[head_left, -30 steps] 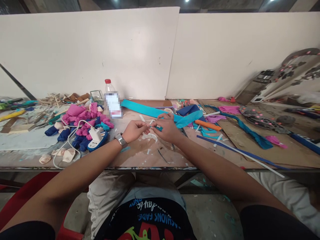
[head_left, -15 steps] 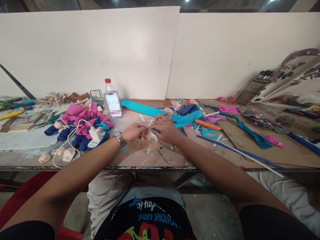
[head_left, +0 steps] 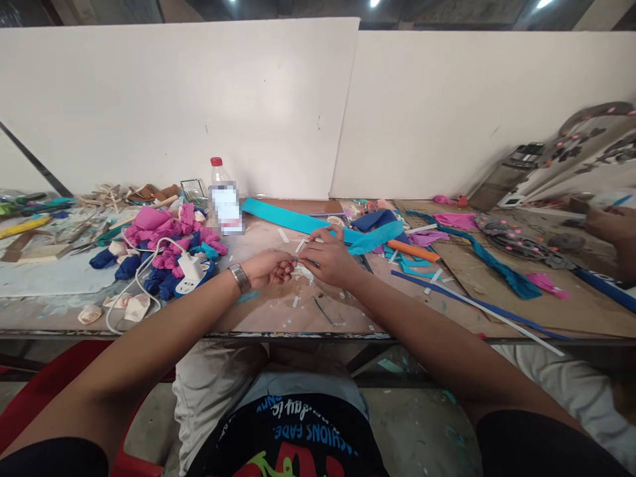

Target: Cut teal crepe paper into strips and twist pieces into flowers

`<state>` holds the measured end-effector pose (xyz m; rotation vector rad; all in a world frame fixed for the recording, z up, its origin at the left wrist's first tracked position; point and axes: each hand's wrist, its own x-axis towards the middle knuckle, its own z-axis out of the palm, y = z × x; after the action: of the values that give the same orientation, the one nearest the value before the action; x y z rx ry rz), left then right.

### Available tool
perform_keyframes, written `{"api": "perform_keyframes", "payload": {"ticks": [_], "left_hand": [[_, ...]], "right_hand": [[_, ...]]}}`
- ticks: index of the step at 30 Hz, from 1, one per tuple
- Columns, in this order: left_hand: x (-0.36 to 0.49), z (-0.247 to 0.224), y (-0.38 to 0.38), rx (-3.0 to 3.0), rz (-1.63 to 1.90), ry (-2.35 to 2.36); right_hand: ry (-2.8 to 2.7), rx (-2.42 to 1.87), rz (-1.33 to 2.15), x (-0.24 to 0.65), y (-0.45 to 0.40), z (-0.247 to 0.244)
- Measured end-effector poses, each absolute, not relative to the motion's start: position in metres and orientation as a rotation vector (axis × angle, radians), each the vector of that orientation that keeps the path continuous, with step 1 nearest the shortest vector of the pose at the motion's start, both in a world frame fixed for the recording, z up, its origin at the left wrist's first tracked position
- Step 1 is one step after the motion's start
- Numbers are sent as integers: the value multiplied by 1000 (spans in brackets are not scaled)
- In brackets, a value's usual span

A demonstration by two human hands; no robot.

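In the middle of the table my left hand, with a watch at its wrist, has thumb and fingers closed. My right hand meets it, its fingers pinched together. A tiny blue-turquoise end shows between the fingertips. It seems to belong to the turquoise crepe paper strip, which stretches behind my right hand, folds over at the right and comes back under that hand. Most of the pinched end is hidden by my fingers.
Pink and blue paper flowers, a white cable and a power strip lie left. A bottle with a lit phone stands behind. An orange roll, paper strips and cardboard lie right. Another person's hand shows far right.
My left fingers have shifted slightly and turned at the pinched end; my right hand stays nearly in place. Another person's hand has come into view at the far right.
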<state>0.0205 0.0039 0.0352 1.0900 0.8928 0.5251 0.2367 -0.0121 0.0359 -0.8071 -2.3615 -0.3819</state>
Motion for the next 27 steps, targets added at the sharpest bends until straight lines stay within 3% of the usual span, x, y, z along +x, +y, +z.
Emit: {"api": "perform_keyframes", "payload": {"ticks": [7,19,27], "left_hand": [[19,28,7,1251,560,842],[19,24,6,2307,927,988],[19,27,2,2304,1005,1012]], "right_hand": [[-2395,-894,-255,239,-11,35],[-2263,-1035,-28,236,-9,35],[-2152,-1055,51,232,-9,36]]}}
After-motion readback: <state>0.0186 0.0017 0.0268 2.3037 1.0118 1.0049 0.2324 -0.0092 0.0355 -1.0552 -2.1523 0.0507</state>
